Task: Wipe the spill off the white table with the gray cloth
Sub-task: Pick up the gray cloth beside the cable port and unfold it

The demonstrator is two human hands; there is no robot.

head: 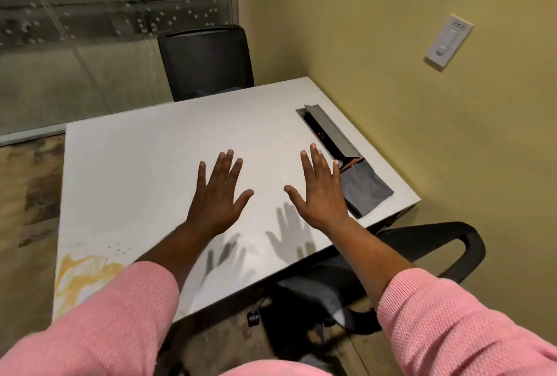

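The white table (144, 164) fills the middle of the view. An orange-yellow spill (83, 273) spreads over its near left corner, with small dark specks just beyond it. A folded gray cloth (366, 187) lies near the table's right edge. My left hand (218, 194) hovers above the table's middle, palm down, fingers spread, holding nothing. My right hand (319, 191) hovers the same way, its little finger just left of the cloth. Both hands cast shadows on the tabletop. Pink sleeves cover my forearms.
An open cable box (328, 134) with a raised lid is sunk into the table beyond the cloth. One black chair (208, 59) stands at the far side, another (391, 270) at the near right. A yellow wall with a switch (449, 41) is at the right, a glass partition at the left.
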